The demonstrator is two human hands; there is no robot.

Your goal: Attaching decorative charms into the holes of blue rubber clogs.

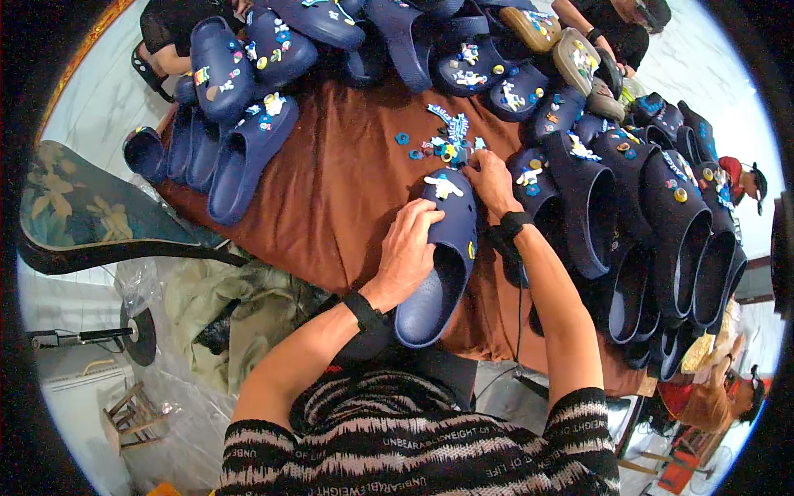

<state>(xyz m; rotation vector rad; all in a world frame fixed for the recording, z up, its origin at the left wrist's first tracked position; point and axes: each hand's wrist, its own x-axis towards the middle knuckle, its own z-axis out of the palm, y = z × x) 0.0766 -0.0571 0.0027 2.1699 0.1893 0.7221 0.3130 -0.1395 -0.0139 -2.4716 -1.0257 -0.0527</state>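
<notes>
While a person worked at a table draped in brown cloth (331,178), I watched from afar through the head camera, where a navy clog (457,217) lay at the centre, near the table's front edge, its toe pointing away from the wearer and its open heel toward them. The left hand (409,248) curled over the clog's left side, fingers close together, apparently to keep the shoe steady; its thumb was hard for me to make out. The right hand (493,183) was bent at the toe's right side, thumb and forefinger drawn near each other, though I could not tell whether they pinched anything.

A white figure charm (444,186) sat on the toe, facing up. Just beyond it lay a pile of loose charms (453,136) in blues, white and yellow, probably placed there to be within easy reach of both hands. Decorated navy clogs (589,211) crowded the table's right side, and a smaller group of clogs (234,165) stood at the left, an arrangement that seemed to leave the middle for handling. Khaki clogs (576,62) rested farther back, on the right.
</notes>
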